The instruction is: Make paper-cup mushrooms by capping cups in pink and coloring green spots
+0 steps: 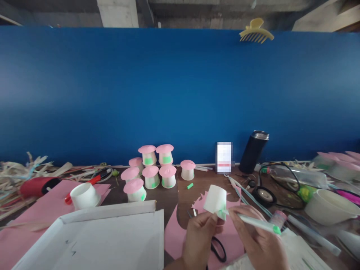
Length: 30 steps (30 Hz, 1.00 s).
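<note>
My left hand (199, 234) holds a small white paper cup (215, 199) turned on its side, with a green patch near its rim. In my right hand (257, 242) is a white marker with a green end (257, 222), and its tip touches the green patch on the cup. Both hands hover over a sheet of pink paper (180, 236) with a jagged cut edge. Black-handled scissors (218, 247) lie on that paper under my hands.
Several finished white cups with pink lids (152, 168) cluster at the back centre. A white cardboard tray (92, 236) sits front left, with an upturned cup (84, 195) beside it. A black flask (254, 151), cables, a white bowl (327, 206) and straw scraps (17, 176) crowd the sides.
</note>
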Motion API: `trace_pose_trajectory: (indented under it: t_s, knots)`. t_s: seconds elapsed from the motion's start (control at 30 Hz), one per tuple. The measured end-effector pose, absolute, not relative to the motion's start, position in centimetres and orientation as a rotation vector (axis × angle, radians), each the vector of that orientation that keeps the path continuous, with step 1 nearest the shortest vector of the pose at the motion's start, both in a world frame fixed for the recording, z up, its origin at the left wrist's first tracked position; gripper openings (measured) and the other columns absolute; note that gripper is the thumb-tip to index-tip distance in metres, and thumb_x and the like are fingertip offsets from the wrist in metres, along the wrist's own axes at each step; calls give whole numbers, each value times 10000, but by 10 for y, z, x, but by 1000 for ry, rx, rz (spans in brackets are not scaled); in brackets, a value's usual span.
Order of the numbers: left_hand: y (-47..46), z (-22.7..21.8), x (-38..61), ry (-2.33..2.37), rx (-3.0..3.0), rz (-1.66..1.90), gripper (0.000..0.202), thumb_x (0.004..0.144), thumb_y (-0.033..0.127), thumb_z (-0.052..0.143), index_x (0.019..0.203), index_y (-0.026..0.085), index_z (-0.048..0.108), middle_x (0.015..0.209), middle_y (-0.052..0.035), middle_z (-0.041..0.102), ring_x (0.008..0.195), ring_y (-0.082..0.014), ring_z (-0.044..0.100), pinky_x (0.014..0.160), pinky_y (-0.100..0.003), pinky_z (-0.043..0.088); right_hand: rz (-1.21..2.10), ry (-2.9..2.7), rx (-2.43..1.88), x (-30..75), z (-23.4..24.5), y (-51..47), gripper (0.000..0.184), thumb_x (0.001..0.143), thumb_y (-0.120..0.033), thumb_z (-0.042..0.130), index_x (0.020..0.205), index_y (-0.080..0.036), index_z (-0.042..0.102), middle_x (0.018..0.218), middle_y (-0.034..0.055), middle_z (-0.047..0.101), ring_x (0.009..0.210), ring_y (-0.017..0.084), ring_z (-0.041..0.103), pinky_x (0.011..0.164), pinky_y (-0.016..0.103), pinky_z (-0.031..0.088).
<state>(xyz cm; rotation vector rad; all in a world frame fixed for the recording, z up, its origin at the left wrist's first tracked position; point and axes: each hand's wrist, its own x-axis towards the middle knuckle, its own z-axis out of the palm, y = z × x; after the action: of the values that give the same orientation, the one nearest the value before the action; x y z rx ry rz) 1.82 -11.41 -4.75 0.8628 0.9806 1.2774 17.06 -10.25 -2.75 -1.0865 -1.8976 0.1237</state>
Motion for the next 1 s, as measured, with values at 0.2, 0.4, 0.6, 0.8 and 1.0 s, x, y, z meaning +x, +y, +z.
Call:
trace_pose_trajectory:
  t_s: [0.2,0.4,0.6,0.8,1.0]
  knots:
    - [-115,-49,18,945,879,1276,393,760,499,632,743,122,740,774,-93,701,758,-194,618,760,-319,489,56,-1866,-1073,173,-30,-100,129,871,-275,542,968,-223,611,956,45,661,948,197,615,857,342,478]
    - [-116,-47,19,991,886,1264,403,740,519,642,720,129,741,741,-85,696,720,-190,615,735,-313,489,64,-1867,-1098,174,-28,-101,134,872,-286,538,960,-225,619,941,43,668,931,202,622,837,342,486]
    - [-117,-43,18,995,883,1266,388,752,502,633,720,130,739,757,-80,694,738,-188,612,746,-311,492,201,-1922,-1141,171,-23,-105,148,884,-304,518,817,-222,621,820,30,662,815,187,634,747,297,490]
    - [-116,-43,18,997,880,1265,390,753,506,630,738,133,742,759,-80,695,753,-194,618,762,-315,491,81,-1884,-1105,172,-24,-103,115,873,-291,530,907,-221,616,913,48,665,901,206,625,811,324,483]
    - [-116,-42,19,993,872,1281,400,752,519,625,736,137,743,760,-81,698,768,-200,624,756,-310,495,160,-1923,-1092,173,-24,-103,117,877,-285,519,882,-221,618,877,42,665,884,201,628,786,311,496]
